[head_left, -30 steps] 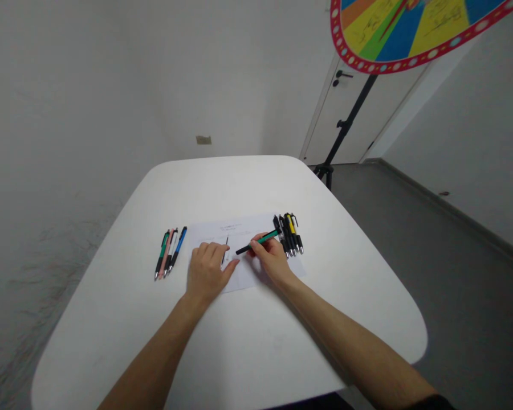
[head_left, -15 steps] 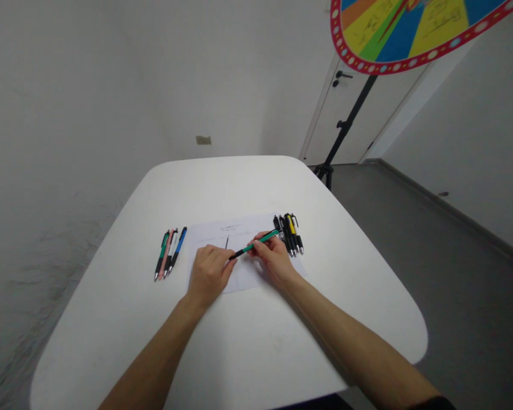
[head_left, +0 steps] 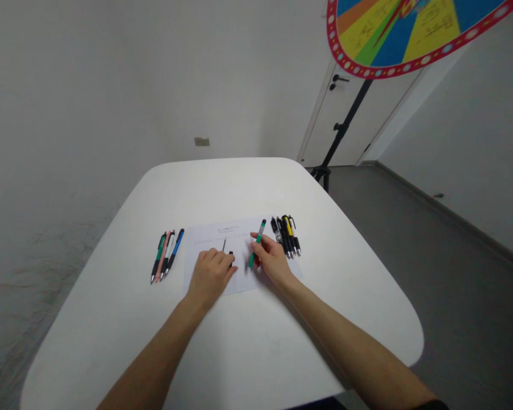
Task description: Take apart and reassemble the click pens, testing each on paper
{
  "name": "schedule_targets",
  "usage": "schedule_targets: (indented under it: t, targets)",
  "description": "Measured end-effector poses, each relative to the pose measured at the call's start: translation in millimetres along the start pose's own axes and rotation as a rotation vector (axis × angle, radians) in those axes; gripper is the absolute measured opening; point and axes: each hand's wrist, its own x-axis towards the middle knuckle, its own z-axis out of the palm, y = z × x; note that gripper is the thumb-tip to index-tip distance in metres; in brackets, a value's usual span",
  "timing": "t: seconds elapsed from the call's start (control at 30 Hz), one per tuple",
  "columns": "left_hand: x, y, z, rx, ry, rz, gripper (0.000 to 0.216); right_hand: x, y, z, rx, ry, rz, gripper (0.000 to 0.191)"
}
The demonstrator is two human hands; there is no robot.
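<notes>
My right hand [head_left: 270,257] pinches the green pen barrel [head_left: 257,245], which is tilted upright with its dark end up. A short black piece [head_left: 231,257], which looks like the pen's grip section, is between the thumb and fingers of my left hand [head_left: 211,272]. The two parts are apart. Just beyond my left fingers a thin dark stick [head_left: 224,245] shows over the paper; its lower end is close to the hand. Under both hands lies a white sheet of paper [head_left: 243,285] with some writing near its top.
On the white table [head_left: 222,188], several pens [head_left: 166,256] lie left of the paper, green, pink, white and blue. Another row of pens [head_left: 287,236], mostly black with a yellow one, rests at the paper's right edge. A colourful wheel [head_left: 393,40] stands on a tripod beyond.
The green pen has come apart: the barrel moved away from the black piece with my right hand and turned more upright. My left hand has stayed nearly in place.
</notes>
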Motion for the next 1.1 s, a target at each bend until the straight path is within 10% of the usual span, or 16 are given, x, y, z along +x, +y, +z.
schedule_targets:
  t: [0.6, 1.1]
  targets:
    - [-1, -1, 3, -0.027, -0.018, 0.020, 0.022, -13, -7, 7, -0.960, -0.131, -0.251, 0.038]
    - [-12, -31, -9, -0.191, 0.196, -0.274, 0.023, -15, -11, 8, -1.108, -0.142, -0.270, 0.026]
